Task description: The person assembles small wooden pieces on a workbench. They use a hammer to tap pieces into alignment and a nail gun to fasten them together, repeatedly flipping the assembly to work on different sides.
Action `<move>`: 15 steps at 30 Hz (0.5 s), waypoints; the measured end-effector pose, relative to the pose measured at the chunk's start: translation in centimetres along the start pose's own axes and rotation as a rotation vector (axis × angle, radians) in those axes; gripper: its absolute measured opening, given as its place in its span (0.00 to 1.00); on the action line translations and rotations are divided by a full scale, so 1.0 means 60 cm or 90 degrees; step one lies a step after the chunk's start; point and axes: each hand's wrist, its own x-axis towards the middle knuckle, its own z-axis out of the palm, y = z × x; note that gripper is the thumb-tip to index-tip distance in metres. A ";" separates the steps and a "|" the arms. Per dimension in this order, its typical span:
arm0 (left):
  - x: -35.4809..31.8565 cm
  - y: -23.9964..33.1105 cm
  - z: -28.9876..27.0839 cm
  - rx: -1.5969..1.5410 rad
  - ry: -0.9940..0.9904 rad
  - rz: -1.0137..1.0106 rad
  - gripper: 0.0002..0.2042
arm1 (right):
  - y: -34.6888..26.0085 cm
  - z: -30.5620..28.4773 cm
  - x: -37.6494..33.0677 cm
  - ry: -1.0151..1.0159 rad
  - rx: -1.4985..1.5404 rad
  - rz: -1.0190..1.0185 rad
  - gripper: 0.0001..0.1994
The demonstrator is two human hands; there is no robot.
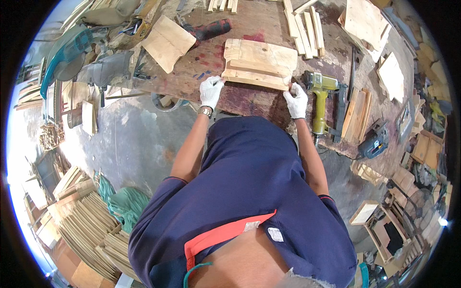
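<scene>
A pale wooden board (pixel 261 52) with a shaped far edge lies on the workbench in front of me. Along its near side runs a wooden strip (pixel 257 79). My left hand (pixel 211 91), in a white glove, pinches the strip's left end. At the other end, the fingers of my right hand (pixel 296 101), gloved as well, are closed around the strip's corner. A yellow-green nail gun (pixel 321 101) rests just right of my right hand. Beyond the left hand lie a loose shaped board (pixel 169 43) and a red-and-black power tool (pixel 211 30).
Wood strips (pixel 307 31) lie at the far side, and more cut boards (pixel 365 24) are stacked far right. A blue jigsaw-like tool (pixel 374 139) sits near the right bench edge. To the left stands a teal saw (pixel 67 55). Bundled slats (pixel 91 230) cover the floor lower left.
</scene>
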 end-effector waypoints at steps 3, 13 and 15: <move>-0.003 0.004 -0.004 0.026 -0.015 0.002 0.14 | 0.002 -0.003 0.000 -0.012 0.045 -0.001 0.17; 0.002 -0.009 0.003 -0.011 0.009 0.059 0.12 | 0.013 -0.009 0.002 -0.049 0.061 0.053 0.18; 0.004 -0.014 0.005 -0.026 0.015 0.066 0.12 | 0.011 -0.010 0.002 -0.057 0.054 0.028 0.16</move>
